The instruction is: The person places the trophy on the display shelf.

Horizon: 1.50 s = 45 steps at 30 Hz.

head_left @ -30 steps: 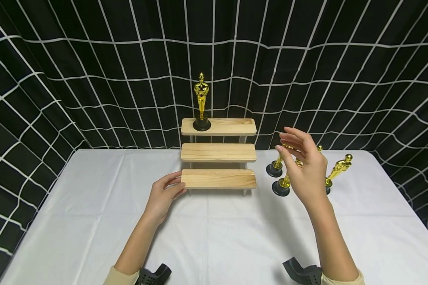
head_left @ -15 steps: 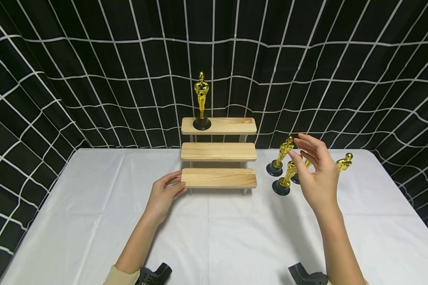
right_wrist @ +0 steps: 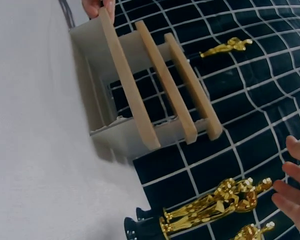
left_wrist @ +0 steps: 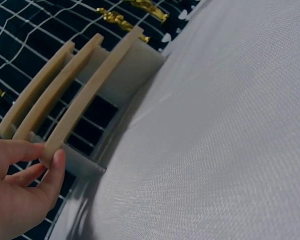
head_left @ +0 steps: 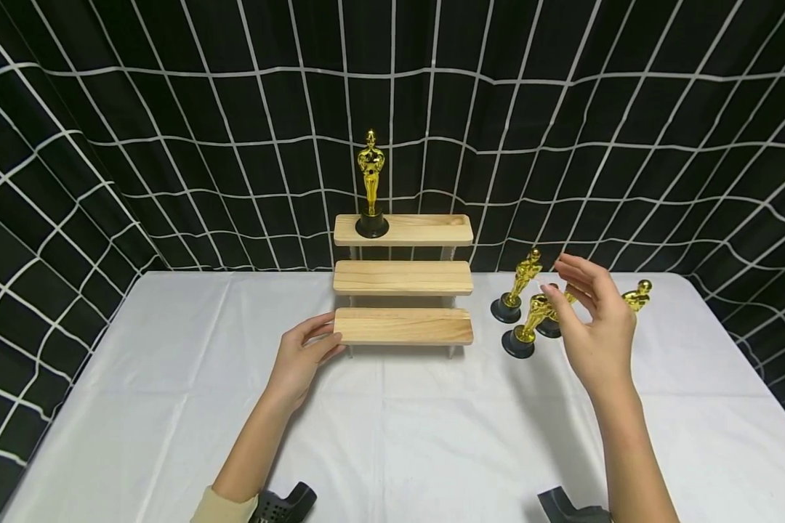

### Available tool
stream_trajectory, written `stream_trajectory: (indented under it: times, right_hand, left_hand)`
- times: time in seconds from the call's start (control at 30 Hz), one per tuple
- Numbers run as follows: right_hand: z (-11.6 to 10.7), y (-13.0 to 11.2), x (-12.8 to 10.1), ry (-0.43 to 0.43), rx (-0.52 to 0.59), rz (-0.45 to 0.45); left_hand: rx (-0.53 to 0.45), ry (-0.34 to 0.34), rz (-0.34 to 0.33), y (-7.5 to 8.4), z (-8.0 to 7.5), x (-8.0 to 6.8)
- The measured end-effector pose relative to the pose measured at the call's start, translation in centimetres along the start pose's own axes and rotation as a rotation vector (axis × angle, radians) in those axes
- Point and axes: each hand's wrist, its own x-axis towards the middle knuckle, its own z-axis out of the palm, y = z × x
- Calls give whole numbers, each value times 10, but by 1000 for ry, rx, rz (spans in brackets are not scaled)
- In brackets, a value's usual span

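Observation:
My left hand [head_left: 302, 357] pinches the left end of the lowest board of a three-tier wooden display stand [head_left: 403, 327]; thumb and finger meet round the board end [left_wrist: 51, 150] in the left wrist view. One gold trophy figurine [head_left: 371, 174] on a round black base stands at the left of the top tier. My right hand [head_left: 598, 323] hovers over a cluster of similar figurines right of the stand, fingers loosely bent and nothing held. The front figurine [head_left: 531, 319] and the left figurine [head_left: 525, 280] show well; others behind are partly hidden by the hand.
A white cloth covers the table [head_left: 392, 436]. Behind and at both sides hangs a black curtain [head_left: 235, 145] with a white grid. Black devices [head_left: 284, 503] are worn at both wrists.
My right hand has moved to the right and slightly down across the figurines, uncovering those on the left. My left hand stays on the lowest board.

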Motion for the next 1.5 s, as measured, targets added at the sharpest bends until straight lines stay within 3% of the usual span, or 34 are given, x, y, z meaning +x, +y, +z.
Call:
stream_trajectory:
  times: [0.3, 1.5]
  right_hand:
    - [0, 7, -3, -37, -66, 58]
    - [-2, 33, -9, -117, -106, 134]
  left_hand:
    - [-10, -11, 3, -2, -1, 1]
    - [-8, -10, 1, 1, 0, -2]
